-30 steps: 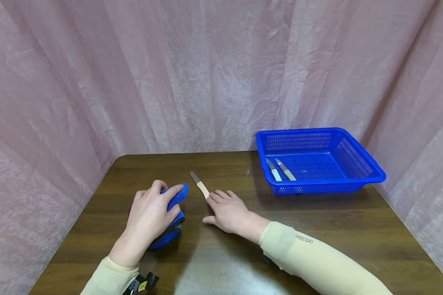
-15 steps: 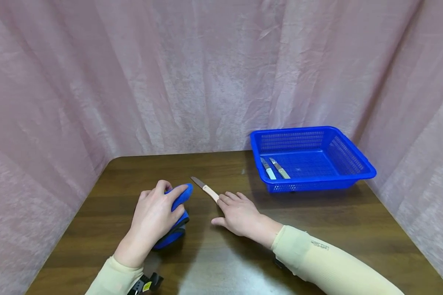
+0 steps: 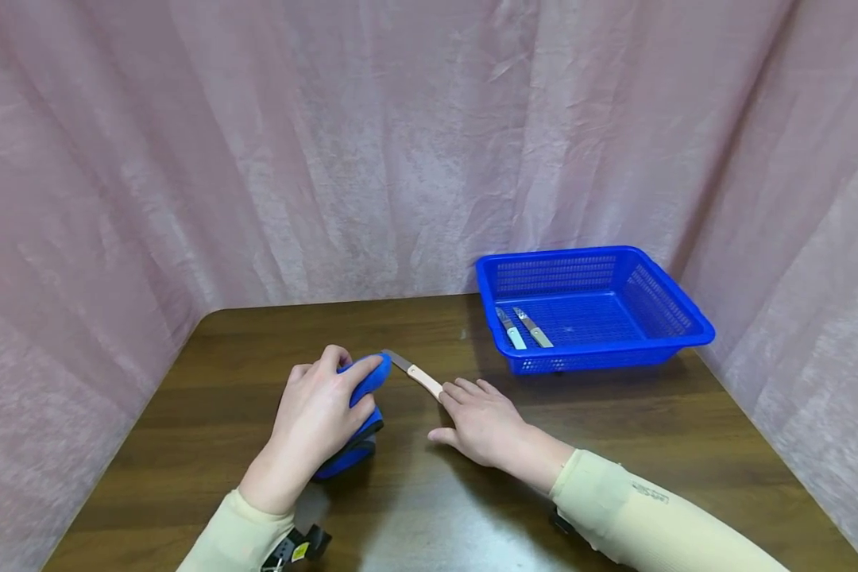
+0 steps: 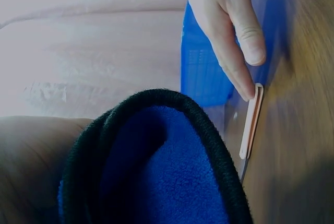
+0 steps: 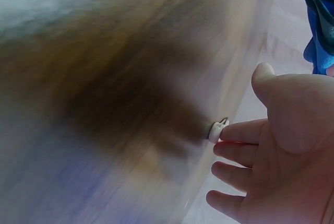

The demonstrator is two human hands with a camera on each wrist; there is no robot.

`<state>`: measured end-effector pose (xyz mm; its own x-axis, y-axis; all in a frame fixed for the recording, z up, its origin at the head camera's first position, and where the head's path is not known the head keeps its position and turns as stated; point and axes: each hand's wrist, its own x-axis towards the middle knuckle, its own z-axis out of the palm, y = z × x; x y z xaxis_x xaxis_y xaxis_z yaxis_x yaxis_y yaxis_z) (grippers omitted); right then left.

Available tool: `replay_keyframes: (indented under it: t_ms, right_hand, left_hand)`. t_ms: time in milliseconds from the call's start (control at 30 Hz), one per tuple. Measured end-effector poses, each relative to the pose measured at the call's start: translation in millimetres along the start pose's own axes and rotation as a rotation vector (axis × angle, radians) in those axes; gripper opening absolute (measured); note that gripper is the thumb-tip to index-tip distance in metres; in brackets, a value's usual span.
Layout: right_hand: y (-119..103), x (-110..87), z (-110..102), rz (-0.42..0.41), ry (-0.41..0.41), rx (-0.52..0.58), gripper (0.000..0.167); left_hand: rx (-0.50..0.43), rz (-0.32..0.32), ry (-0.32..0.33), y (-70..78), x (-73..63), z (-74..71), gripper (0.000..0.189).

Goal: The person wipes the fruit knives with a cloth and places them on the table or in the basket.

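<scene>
Left hand (image 3: 320, 411) curled in grip; right hand (image 3: 481, 423) palm-down, fingers extended.

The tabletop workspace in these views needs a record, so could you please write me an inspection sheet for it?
Surface: brown wood-grain table, with light glare on its near part.
Job's things: fuzzy blue cloth with black edging; pale-handled, metal-bladed knife lying on the table; blue plastic mesh basket holding a white-handled knife and a beige-handled knife.
Clutter: nothing seen, except a tiny pale speck left of the basket, too small to identify.
Hands: left hand grips the cloth near the blade tip, contact unclear; right hand, fingers outstretched, touches that knife's handle end.
Cables: nothing seen.
Surroundings: pink velvety curtain behind the table and along both sides.
</scene>
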<state>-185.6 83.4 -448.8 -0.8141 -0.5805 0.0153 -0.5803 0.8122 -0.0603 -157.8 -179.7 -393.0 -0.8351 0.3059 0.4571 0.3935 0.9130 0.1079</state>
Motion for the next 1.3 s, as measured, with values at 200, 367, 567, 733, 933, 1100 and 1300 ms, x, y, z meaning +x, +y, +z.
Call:
replay_keyframes:
  t_ms: [200,367,567,733,933,1100,1300]
  right_hand:
    - [10,-10.9,1,0.011,0.009,0.006,0.071]
    - [16,-21.1,0,-0.003,0.019,0.020,0.070]
    - [24,-29.5,-1,-0.007,0.005,0.007,0.068]
    - [28,-30.2,-5,-0.019,0.050,-0.001,0.066]
    - [27,-15.8,-7,-0.007,0.108,0.032,0.067]
    - [26,-1.8,-5,0.058,0.102,0.067,0.071]
    - [25,11.9,-3,0.106,0.158,0.089,0.067]
  left_hand:
    - [-0.009,0.023,-0.004,7.8,6.8,5.7,0.049]
    - [-0.021,0.038,0.002,11.8,11.0,9.8,0.049]
    - [-0.027,0.054,-0.002,11.8,13.5,15.0,0.048]
    - [-0.041,0.066,0.012,12.0,18.6,17.3,0.049]
    - [-0.050,0.067,0.013,14.0,21.7,18.8,0.049]
    - [-0.048,0.081,0.030,15.4,22.8,19.7,0.047]
    - [-0.067,0.080,0.023,17.0,25.5,21.2,0.048]
